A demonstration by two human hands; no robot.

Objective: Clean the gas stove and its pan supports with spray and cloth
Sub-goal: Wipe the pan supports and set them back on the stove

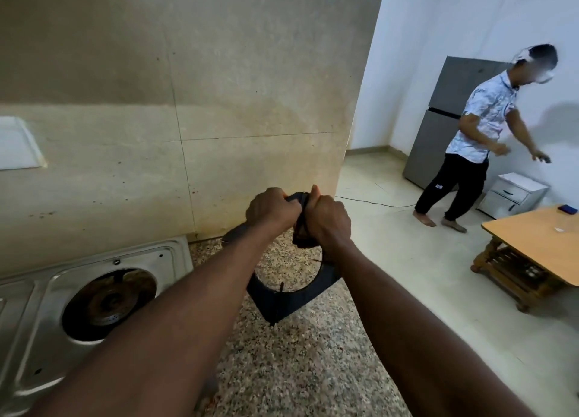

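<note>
Nearest, at the left edge of the speckled granite worktop (pixel 307 354), sits the stainless-steel gas stove (pixel 37 310), its round burner (pixel 108 304) bare, with no support over it. Just beyond, over the worktop's middle, a black metal pan support with a round opening (pixel 282 294) is held up, tilted, its lower corner close to the stone. The left hand (pixel 272 211) is closed in a fist on the support's top edge. The right hand (pixel 327 220), touching it, is clenched around a dark cloth (pixel 301 225) pressed on the same edge. Behind stands the beige tiled wall (pixel 188 103). Farther right are a wooden table (pixel 532 241), another person in a white shirt (pixel 479 128) and a grey refrigerator (pixel 454 103).
</note>
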